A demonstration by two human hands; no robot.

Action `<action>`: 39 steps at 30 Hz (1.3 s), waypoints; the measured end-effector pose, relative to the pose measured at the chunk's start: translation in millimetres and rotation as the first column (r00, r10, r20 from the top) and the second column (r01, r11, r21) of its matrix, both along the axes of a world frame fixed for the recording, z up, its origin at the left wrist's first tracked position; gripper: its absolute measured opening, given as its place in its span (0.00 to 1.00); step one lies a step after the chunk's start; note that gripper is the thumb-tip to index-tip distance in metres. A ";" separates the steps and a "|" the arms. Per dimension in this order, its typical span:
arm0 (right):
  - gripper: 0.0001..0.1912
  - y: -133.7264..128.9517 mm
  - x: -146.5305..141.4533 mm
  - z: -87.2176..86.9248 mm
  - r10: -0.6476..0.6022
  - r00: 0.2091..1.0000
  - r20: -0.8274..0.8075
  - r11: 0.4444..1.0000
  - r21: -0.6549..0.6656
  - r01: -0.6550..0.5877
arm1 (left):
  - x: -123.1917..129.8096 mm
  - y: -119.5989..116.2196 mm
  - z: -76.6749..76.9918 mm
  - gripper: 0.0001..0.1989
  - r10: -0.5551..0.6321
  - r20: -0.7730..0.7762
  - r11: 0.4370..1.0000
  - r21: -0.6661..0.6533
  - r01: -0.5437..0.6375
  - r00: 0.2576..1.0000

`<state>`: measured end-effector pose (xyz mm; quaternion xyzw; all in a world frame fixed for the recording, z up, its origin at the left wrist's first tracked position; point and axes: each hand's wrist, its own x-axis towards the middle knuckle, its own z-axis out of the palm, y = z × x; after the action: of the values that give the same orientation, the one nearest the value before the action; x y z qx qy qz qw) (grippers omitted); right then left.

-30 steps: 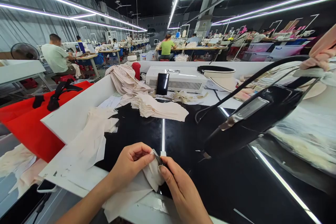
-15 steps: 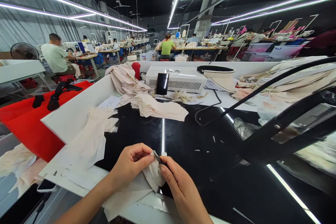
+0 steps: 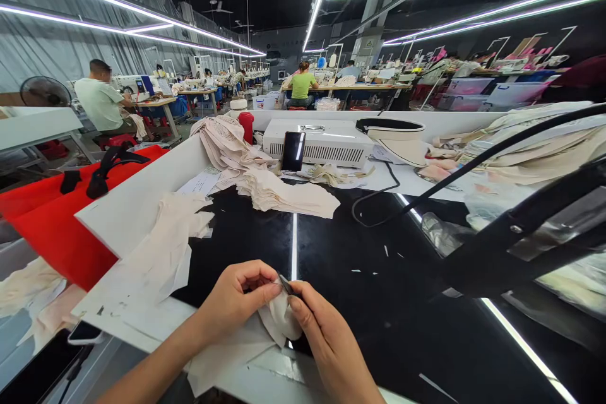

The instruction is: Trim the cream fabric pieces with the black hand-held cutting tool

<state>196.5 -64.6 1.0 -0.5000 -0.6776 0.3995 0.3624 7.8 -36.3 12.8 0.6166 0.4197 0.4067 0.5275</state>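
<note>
Head view: at the lower middle of the frame, the left hand (image 3: 239, 297) pinches the upper edge of a pale cloth (image 3: 280, 319) between thumb and fingertips, with no gap showing there. The right hand (image 3: 324, 322) is closed round a small dark tool (image 3: 285, 284), its thumb pressed along it; the tip meets the cloth right beside the left fingertips. The cloth hangs folded between the hands, above the near edge of the black tabletop (image 3: 369, 322). The step in hand looks like close work with the tool at that edge; whether it cuts, picks or trims, I cannot tell. The next move seems to call for a firm left pinch and small, controlled right-hand motion, tip clear of the left fingers. Toward the centre of the frame lies a stack of cloth pieces (image 3: 288, 194).
</note>
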 end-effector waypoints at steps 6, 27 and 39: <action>0.22 -1.6 9.2 -1.9 -0.010 1.000 -0.020 1.000 0.010 0.010 | -2.8 1.6 0.5 0.11 -0.035 0.066 0.999 -0.035 0.037 0.997; 0.19 -2.6 23.2 6.1 0.168 0.985 0.042 0.984 -0.063 -0.165 | -10.2 7.1 18.8 0.10 -0.204 -0.101 0.974 -0.126 0.191 0.974; 0.18 -3.2 25.2 7.6 0.171 0.981 0.094 0.985 -0.054 -0.166 | -12.5 8.7 23.8 0.13 -0.239 -0.196 0.965 -0.154 0.211 0.951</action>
<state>221.7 -67.9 8.5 -0.4681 -0.7252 0.4189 0.2820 -4.7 -27.6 36.6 0.6644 0.4265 0.2470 0.5619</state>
